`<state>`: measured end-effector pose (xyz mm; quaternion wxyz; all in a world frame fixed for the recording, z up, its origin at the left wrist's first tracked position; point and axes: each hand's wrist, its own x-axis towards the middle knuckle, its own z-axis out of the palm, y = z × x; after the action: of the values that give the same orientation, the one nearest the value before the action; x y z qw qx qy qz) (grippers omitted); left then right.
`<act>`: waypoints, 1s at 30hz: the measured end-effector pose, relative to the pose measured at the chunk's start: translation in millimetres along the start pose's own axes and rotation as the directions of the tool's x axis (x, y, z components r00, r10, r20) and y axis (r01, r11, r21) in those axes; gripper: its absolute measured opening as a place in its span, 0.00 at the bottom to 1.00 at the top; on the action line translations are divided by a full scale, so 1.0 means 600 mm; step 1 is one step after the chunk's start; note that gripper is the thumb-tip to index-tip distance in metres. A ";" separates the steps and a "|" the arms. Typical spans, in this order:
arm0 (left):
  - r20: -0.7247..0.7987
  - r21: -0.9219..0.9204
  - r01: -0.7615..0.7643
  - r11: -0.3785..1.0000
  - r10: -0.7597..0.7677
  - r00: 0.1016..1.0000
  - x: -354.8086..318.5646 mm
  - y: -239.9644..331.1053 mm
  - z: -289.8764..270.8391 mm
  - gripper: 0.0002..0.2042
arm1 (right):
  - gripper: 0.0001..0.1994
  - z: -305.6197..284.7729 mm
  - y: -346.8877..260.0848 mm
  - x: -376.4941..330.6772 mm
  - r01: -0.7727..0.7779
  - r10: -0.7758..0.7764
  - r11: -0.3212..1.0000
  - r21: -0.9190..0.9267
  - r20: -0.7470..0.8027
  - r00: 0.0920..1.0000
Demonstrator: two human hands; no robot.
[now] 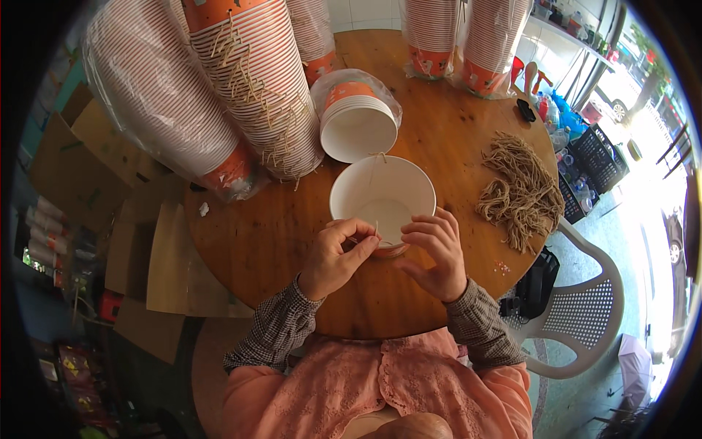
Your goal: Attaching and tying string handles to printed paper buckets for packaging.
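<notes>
The near rim of the paper bowl (382, 199) is hidden behind both hands, so where the twine meets that edge cannot be made out. The bowl stands open-side up on the round wooden table (270, 241), just ahead of the person, white inside with an orange band showing under the left thumb. A thin strand of twine (374, 174) is knotted at its far rim and runs down inside.

The left hand (336, 257) has thumb and forefinger pinched together on a short end of twine at the near rim. The right hand (436, 252) rests at the rim beside it, fingers curled and close together; whether they grip anything cannot be told.

Just beyond the bowl, a short stack of bowls (358, 121) lies tilted toward the camera in a clear plastic sleeve, orange outside, white within. To the left lean two long stacks: a plastic-wrapped stack (157, 95), and a strung stack (252, 88) with twine loops hanging down its side. More wrapped stacks (468, 36) at the far edge are cut off by the top of the picture.

A heap of cut twine pieces (519, 190) lies on the table to the right. A white plastic chair (585, 307) stands beside the table, and flattened cardboard boxes (95, 168) lie on the floor at left. The dark rim swallows whatever sits at lower left; its packaging is too blurred to read.
</notes>
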<state>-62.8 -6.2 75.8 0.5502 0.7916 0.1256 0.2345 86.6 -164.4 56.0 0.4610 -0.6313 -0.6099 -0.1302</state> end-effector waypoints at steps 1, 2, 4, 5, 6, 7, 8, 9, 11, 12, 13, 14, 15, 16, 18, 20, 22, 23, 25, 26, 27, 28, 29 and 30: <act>0.009 -0.045 0.017 0.999 -0.017 1.000 0.001 0.002 0.000 0.06 | 0.20 0.007 0.001 -0.005 -0.002 0.002 1.000 -0.002 -0.002 1.000; 0.019 -0.088 0.035 0.995 -0.034 0.999 0.001 0.004 0.001 0.06 | 0.20 0.014 0.001 -0.010 -0.005 0.004 0.998 -0.061 -0.013 1.000; 0.023 -0.098 0.031 0.995 -0.029 0.999 0.001 0.006 0.004 0.05 | 0.19 0.022 -0.004 -0.010 -0.044 0.042 0.993 -0.113 -0.024 0.999; 0.023 -0.107 0.026 0.994 -0.024 0.999 0.001 0.006 0.004 0.05 | 0.19 0.025 -0.005 -0.009 -0.044 0.041 0.993 -0.111 -0.026 0.999; 0.023 -0.105 0.026 0.994 -0.024 0.999 0.001 0.005 0.005 0.05 | 0.18 0.028 -0.006 -0.008 -0.059 0.055 0.992 -0.115 -0.035 0.998; 0.021 -0.105 0.030 0.994 -0.028 0.999 0.000 0.004 0.006 0.05 | 0.16 0.031 -0.007 -0.008 -0.075 0.070 0.990 -0.118 -0.044 0.997; 0.020 -0.106 0.033 0.994 -0.032 0.999 0.000 0.004 0.006 0.06 | 0.16 0.034 -0.008 -0.007 -0.074 0.069 0.990 -0.116 -0.045 0.997; 0.019 -0.104 0.034 0.994 -0.032 0.999 0.000 0.005 0.006 0.06 | 0.15 0.037 -0.007 -0.007 -0.102 0.096 0.989 -0.106 -0.054 0.994; 0.024 -0.113 0.037 0.993 -0.035 0.999 0.000 0.008 0.007 0.06 | 0.13 0.042 -0.007 -0.008 -0.130 0.125 0.987 -0.097 -0.065 0.990; 0.026 -0.113 0.037 0.993 -0.035 0.999 0.000 0.009 0.008 0.06 | 0.11 0.043 -0.007 -0.009 -0.139 0.133 0.987 -0.080 -0.074 0.988; 0.022 -0.107 0.033 0.994 -0.031 0.999 0.000 0.009 0.008 0.06 | 0.10 0.044 -0.007 -0.009 -0.147 0.142 0.987 -0.062 -0.082 0.986; 0.018 -0.101 0.029 0.994 -0.027 0.999 0.000 0.009 0.008 0.06 | 0.10 0.043 -0.008 -0.008 -0.148 0.143 0.987 -0.062 -0.083 0.986; 0.019 -0.101 0.029 0.994 -0.027 0.999 0.000 0.008 0.008 0.06 | 0.08 0.040 -0.010 -0.007 -0.160 0.159 0.987 -0.009 -0.093 0.983; 0.013 -0.105 0.029 0.994 -0.028 1.000 0.000 0.006 0.009 0.06 | 0.07 0.039 -0.010 -0.007 -0.172 0.175 0.984 0.044 -0.101 0.979; 0.008 -0.111 0.028 0.993 -0.027 1.000 0.001 0.000 0.010 0.06 | 0.06 0.038 -0.008 -0.011 -0.218 0.236 0.964 0.153 -0.114 0.965; -0.018 -0.004 -0.031 1.000 0.031 0.999 0.001 -0.004 0.011 0.05 | 0.06 0.036 -0.010 -0.012 -0.258 0.296 0.930 0.262 -0.117 0.948; -0.017 0.124 -0.097 0.987 0.100 0.995 0.003 0.008 0.009 0.04 | 0.05 0.030 -0.016 -0.010 -0.268 0.333 0.905 0.332 -0.158 0.929; -0.006 0.251 -0.162 0.954 0.169 0.986 0.004 0.012 0.009 0.04 | 0.05 0.027 -0.018 -0.008 -0.270 0.334 0.905 0.330 -0.158 0.929; -0.020 0.290 -0.152 0.945 0.164 0.986 0.002 0.005 0.013 0.04 | 0.04 0.021 -0.020 -0.005 -0.238 0.310 0.917 0.320 -0.194 0.931; -0.035 0.330 -0.140 0.934 0.161 0.986 0.001 0.003 0.014 0.04 | 0.04 0.019 -0.021 -0.003 -0.239 0.310 0.917 0.320 -0.193 0.931; -0.035 0.329 -0.139 0.934 0.159 0.987 0.000 0.002 0.013 0.04 | 0.04 0.018 -0.020 -0.001 -0.248 0.366 0.867 0.433 -0.213 0.906; -0.031 0.344 -0.171 0.923 0.193 0.981 0.000 0.002 0.010 0.04 | 0.04 0.017 -0.019 0.001 -0.247 0.422 0.804 0.540 -0.227 0.878; -0.026 0.359 -0.202 0.911 0.226 0.974 0.000 0.001 0.007 0.05 | 0.04 0.009 -0.013 0.000 -0.275 0.403 0.847 0.455 -0.211 0.891; -0.026 0.358 -0.202 0.912 0.226 0.974 -0.002 -0.001 0.003 0.05 | 0.04 0.005 -0.011 0.001 -0.276 0.403 0.847 0.454 -0.210 0.891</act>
<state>-62.6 -8.1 74.6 0.3658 0.8780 0.0965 0.2934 79.9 -162.9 57.4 0.6859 -0.5914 -0.4239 -0.0075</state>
